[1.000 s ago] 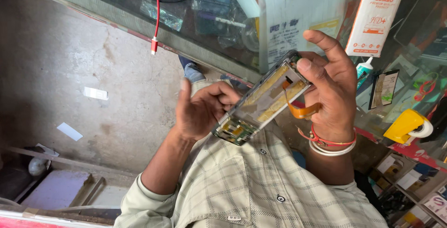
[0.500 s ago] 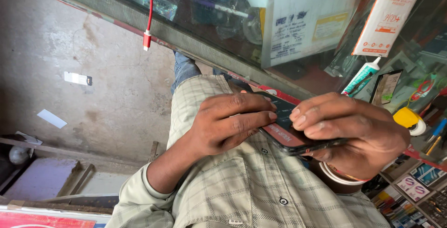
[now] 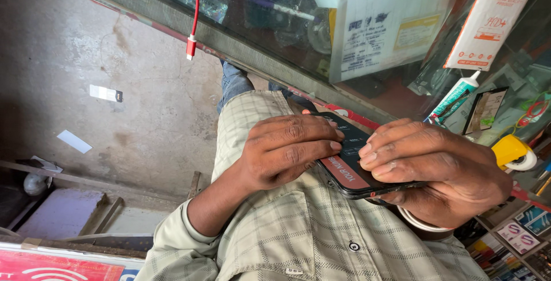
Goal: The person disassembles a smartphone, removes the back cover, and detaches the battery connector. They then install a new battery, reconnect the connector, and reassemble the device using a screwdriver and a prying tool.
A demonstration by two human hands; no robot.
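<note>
Showing a person's two hands pressed on a dark phone (image 3: pixel 350 163) held against the chest of a pale checked shirt (image 3: pixel 298 235), seen from the head camera looking down. Left hand (image 3: pixel 284 152): fingers (image 3: pixel 310 143) curled over the phone's near end and upper face, tips lying flat on its dark surface. Right hand (image 3: pixel 436 169): fingers (image 3: pixel 390 149) bent over the far end, tips pressing down on the top while the thumb side wraps underneath, so the phone is gripped between both hands. A red-pink strip with pale lettering runs along the phone's lower face, between the two sets of fingertips. A pale bangle (image 3: pixel 419 223) circles the right wrist. Behind the hands, a glass counter (image 3: pixel 275 46) slants across the view, with a red cable (image 3: pixel 195 11) hanging over its edge, ending in a red plug. To the right, a tube with a white nozzle (image 3: pixel 456 97), a yellow tape dispenser (image 3: pixel 513 152) and a hanging white-and-orange package (image 3: pixel 493 17). Left of the shirt, a grey concrete floor (image 3: pixel 115 74) with scraps of white paper (image 3: pixel 73 141)
</note>
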